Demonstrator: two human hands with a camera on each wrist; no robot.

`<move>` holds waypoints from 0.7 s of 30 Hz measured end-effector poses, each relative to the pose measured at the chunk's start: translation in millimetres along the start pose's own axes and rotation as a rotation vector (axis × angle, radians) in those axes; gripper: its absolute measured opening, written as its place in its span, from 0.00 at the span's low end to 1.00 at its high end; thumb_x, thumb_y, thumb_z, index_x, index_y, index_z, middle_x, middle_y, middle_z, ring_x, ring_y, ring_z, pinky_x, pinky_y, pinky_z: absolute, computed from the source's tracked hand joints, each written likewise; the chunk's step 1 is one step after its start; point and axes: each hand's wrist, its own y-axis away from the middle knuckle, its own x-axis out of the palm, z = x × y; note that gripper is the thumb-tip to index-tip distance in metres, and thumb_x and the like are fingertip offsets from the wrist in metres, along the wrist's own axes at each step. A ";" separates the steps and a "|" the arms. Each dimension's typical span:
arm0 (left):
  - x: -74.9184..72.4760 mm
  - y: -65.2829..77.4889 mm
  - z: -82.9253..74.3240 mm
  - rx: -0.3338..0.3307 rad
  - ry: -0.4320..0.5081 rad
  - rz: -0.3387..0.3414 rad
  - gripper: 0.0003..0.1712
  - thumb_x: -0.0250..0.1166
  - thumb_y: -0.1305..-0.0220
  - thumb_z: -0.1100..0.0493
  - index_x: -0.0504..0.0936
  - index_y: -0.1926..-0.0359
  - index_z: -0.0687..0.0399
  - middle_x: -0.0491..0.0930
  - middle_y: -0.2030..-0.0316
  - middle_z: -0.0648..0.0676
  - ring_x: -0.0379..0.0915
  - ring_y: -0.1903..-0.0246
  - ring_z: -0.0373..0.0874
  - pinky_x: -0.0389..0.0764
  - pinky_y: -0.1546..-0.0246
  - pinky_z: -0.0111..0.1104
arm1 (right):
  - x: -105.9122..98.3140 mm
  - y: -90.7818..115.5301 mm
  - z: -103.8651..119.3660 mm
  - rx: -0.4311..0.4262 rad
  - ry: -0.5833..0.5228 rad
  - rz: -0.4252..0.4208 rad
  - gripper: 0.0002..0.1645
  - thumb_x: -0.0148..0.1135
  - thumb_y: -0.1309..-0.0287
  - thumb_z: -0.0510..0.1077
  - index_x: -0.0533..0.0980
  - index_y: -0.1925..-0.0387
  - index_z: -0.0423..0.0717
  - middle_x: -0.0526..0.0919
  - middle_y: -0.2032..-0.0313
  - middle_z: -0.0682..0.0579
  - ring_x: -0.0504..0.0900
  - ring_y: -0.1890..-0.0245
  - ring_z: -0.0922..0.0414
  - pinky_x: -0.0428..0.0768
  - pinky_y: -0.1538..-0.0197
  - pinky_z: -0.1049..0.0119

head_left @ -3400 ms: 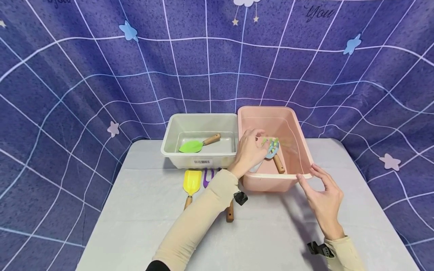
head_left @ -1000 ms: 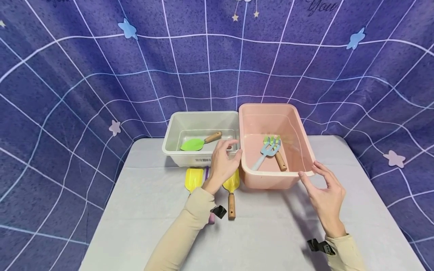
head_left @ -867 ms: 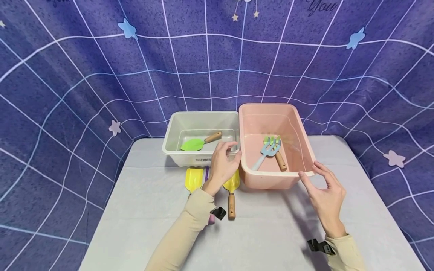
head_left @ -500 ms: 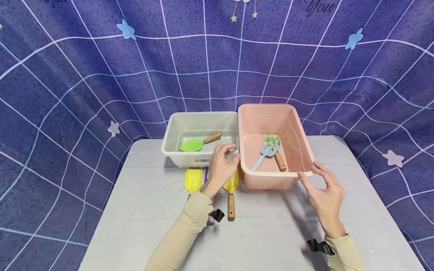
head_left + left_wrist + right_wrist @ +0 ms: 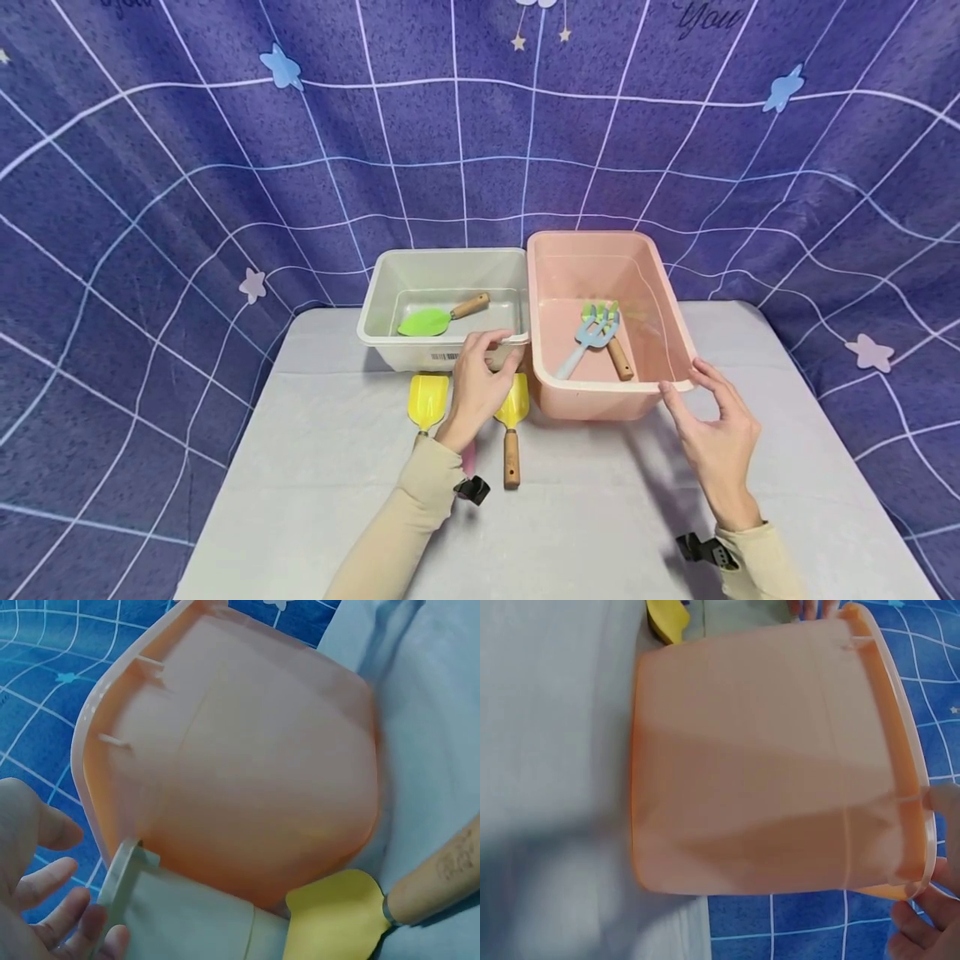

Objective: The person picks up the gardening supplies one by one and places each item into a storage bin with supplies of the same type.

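Sitting furthest left on the desk [image 5: 585,517]: grey bin [image 5: 412,357], green leaf-shaped trowel [image 5: 424,322] lying inside. Yellow flat-bladed shovel [image 5: 428,402] just in front of it. Then left hand [image 5: 478,387] by the bin's near right corner, fingers loosely curved, thumb well apart, holding nothing; can't tell if they touch the rim. Pink handle [image 5: 468,458] partly hidden by the wrist. Yellow scoop [image 5: 514,404] next, wooden handle toward the person. Pink bin [image 5: 592,406] beside the grey one, light blue hand fork [image 5: 592,337] inside, crossing green hand fork [image 5: 621,360]. Right hand [image 5: 717,437]: fingers pinching pink rim at near right corner
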 end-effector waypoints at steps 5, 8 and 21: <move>-4.9 1.4 7.5 -0.014 0.039 -0.010 0.20 0.70 0.34 0.60 0.86 0.42 0.58 0.82 0.45 0.64 0.80 0.44 0.62 0.84 0.45 0.55 | 2.5 1.8 3.7 0.018 0.007 -0.005 0.22 0.82 0.46 0.40 0.88 0.50 0.36 0.89 0.42 0.44 0.80 0.40 0.79 0.72 0.34 0.81; -7.3 2.7 10.8 -0.018 0.059 -0.016 0.20 0.70 0.34 0.61 0.86 0.42 0.59 0.82 0.45 0.65 0.79 0.43 0.64 0.85 0.45 0.56 | 3.8 2.7 4.6 0.020 0.007 -0.009 0.21 0.81 0.46 0.40 0.88 0.52 0.34 0.89 0.42 0.42 0.80 0.39 0.78 0.72 0.33 0.80; -18.6 12.0 17.7 -0.044 0.029 -0.076 0.18 0.72 0.34 0.60 0.88 0.43 0.56 0.84 0.46 0.58 0.82 0.45 0.56 0.86 0.48 0.52 | 3.9 6.5 14.1 0.026 -0.022 -0.025 0.16 0.79 0.44 0.36 0.89 0.54 0.37 0.89 0.42 0.46 0.80 0.39 0.76 0.72 0.33 0.80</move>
